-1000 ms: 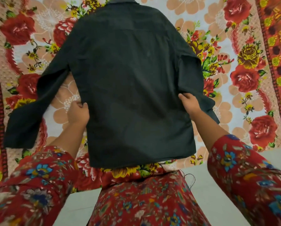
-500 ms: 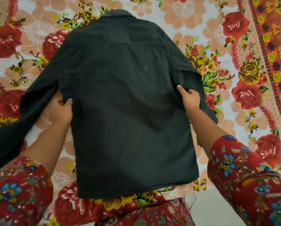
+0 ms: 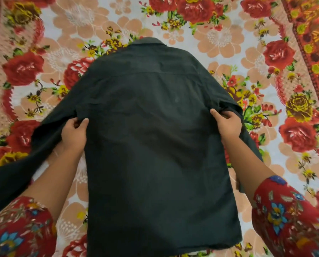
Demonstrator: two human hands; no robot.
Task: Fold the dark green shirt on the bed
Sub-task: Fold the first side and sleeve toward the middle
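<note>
Nearest to me are my two forearms in red floral sleeves (image 3: 288, 217), reaching out over the bed. My left hand (image 3: 74, 133) is clenched on the dark green shirt (image 3: 155, 145), pinching a fold of cloth at its left side seam where the sleeve joins; thumb and fingers are closed tight around the fabric. My right hand (image 3: 227, 126) is likewise clenched, gripping the shirt's right side edge beside the folded-in sleeve.

The shirt lies back side up on the bed, collar (image 3: 147, 41) pointing away from me, hem nearest me. Its cloth is matte, plain woven and lightly creased, with a yoke seam across the shoulders. The left sleeve (image 3: 16, 175) trails out loose toward my lower left.

Beneath it the bed cover (image 3: 219, 39) is a soft floral print: red roses, peach blossoms and yellow flowers on a pale ground, with an orange patterned border on the far right.

Compared with half a second ago, both hands grip at much the same places, and more of the bed cover beyond the collar is in view.
</note>
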